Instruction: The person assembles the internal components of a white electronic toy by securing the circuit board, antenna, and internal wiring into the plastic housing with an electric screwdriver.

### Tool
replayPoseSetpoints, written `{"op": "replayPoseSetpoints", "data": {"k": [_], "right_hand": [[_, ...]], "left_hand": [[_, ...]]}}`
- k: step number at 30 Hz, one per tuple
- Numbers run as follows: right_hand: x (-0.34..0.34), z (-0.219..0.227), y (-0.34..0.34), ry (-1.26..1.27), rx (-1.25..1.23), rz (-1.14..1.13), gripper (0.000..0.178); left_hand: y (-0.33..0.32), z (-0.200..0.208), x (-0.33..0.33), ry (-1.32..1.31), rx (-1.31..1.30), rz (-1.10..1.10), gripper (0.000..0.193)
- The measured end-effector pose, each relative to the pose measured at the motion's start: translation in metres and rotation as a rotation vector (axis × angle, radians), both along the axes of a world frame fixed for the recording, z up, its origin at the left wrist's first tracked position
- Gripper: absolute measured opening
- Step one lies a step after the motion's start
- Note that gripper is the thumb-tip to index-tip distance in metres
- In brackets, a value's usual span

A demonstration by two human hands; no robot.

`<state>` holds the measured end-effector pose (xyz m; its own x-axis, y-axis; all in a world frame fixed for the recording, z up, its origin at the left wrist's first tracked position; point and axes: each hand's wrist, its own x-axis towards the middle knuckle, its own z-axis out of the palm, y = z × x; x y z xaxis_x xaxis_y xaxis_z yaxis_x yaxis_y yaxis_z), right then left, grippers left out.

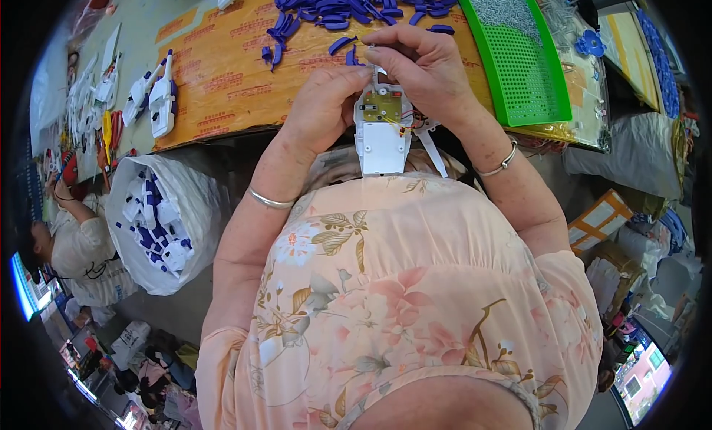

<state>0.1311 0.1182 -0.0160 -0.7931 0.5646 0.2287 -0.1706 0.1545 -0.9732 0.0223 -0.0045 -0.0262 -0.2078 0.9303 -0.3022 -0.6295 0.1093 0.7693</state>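
Observation:
A white plastic housing [383, 149] with a small circuit board [380, 107] and thin coloured wires stands at the table's front edge, close to my body. My left hand [326, 107] is closed on its left side, thumb near the top end. At that same end my right hand [430, 70] pinches with thumb and forefinger; whatever sits between them is too small to name. A white strip-like part [432, 154] sticks out at the housing's lower right. Just beyond my fingertips lie curved blue plastic pieces [342, 44], part of a larger pile [356, 3].
A green tray [562, 96] of tiny metal pieces stands to the right. On the left lie finished-looking white and blue units [162, 107] and screwdrivers [107, 133]. A white sack [200, 200] of similar units is below them. Another person [81, 233] sits at far left.

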Motion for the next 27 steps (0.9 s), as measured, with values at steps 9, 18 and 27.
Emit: {"op": "replayPoseSetpoints", "data": {"k": [9,18,27], "right_hand": [[-0.0027,-0.0036,-0.0002,0.016,-0.018,-0.002,0.009],[-0.0019,-0.0029,0.0002,-0.009,-0.027,0.008,0.007],[-0.0038,-0.0002,-0.0010,0.016,0.051,-0.005,0.011]], "left_hand": [[-0.0008,-0.0031,-0.0007,0.021,0.022,-0.023,0.025],[-0.0021,-0.0021,-0.0015,-0.031,0.035,-0.021,0.026],[-0.0021,-0.0051,-0.0017,-0.014,0.064,-0.014,0.025]]}}
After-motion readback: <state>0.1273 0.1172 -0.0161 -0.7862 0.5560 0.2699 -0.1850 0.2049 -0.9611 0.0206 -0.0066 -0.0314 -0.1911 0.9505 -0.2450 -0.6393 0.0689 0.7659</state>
